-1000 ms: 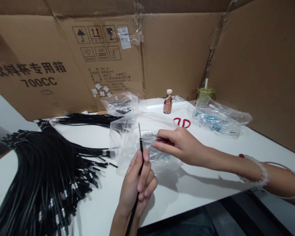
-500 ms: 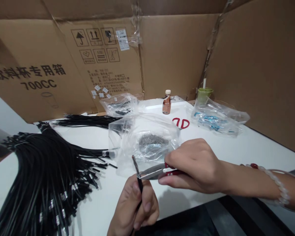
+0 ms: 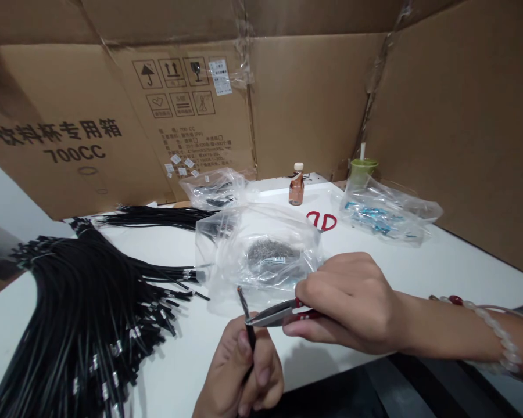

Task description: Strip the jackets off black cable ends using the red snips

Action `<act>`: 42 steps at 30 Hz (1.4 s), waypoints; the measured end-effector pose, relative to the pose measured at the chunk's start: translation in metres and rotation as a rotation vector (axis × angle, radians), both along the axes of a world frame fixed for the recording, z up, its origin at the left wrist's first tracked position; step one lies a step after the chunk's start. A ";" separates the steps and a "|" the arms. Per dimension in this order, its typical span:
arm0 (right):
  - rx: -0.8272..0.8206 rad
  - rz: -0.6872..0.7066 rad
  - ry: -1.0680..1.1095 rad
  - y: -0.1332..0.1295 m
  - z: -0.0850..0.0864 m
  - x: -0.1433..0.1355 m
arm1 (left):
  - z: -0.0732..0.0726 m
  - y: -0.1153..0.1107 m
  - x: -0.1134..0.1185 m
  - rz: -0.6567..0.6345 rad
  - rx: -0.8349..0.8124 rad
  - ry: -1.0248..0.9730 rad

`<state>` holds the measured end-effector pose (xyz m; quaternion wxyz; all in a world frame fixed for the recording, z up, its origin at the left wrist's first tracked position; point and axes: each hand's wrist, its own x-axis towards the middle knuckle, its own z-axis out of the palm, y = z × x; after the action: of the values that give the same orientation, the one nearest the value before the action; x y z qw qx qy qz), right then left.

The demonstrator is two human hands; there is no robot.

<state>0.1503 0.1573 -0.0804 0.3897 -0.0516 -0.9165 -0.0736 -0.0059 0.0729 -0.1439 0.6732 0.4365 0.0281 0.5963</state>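
My left hand (image 3: pixel 244 368) is closed around a black cable (image 3: pixel 250 337), which stands upright with its stripped, twisted end (image 3: pixel 243 302) pointing up. My right hand (image 3: pixel 348 302) grips small snips (image 3: pixel 272 316) with red handles. Their blade tips touch the cable where the black sheath ends, just above my left thumb. The blades look nearly closed. Behind the snips lies a clear plastic bag (image 3: pixel 226 261) holding a heap of tiny grey metal pieces (image 3: pixel 270 255).
A large bundle of black cables (image 3: pixel 78 313) covers the table's left side, with more cables (image 3: pixel 157 217) behind. Red-handled scissors (image 3: pixel 321 221), a small bottle (image 3: pixel 297 184), a bag of blue pieces (image 3: pixel 381 217) and a green cup (image 3: pixel 363 172) stand further back. Cardboard walls (image 3: pixel 314 104) enclose the table.
The snips' blades have come closer together at the sheath edge. Both hands sit slightly lower in view, and the whole scene has shifted a little down with the camera.
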 end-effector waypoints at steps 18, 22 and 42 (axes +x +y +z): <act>-0.484 -0.093 -0.225 0.013 0.000 0.001 | -0.018 0.004 -0.007 0.128 -0.232 0.049; -0.791 -0.155 -0.358 0.034 -0.008 -0.006 | -0.011 0.004 0.002 0.262 -0.573 0.068; -0.774 -0.412 -0.352 0.101 -0.021 -0.039 | 0.033 0.094 -0.005 0.377 -0.965 -0.131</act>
<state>0.1111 0.2587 -0.1011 0.1580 -0.3606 -0.8994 0.1900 -0.0112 0.1672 -0.1111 0.6789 0.0258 0.3355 0.6525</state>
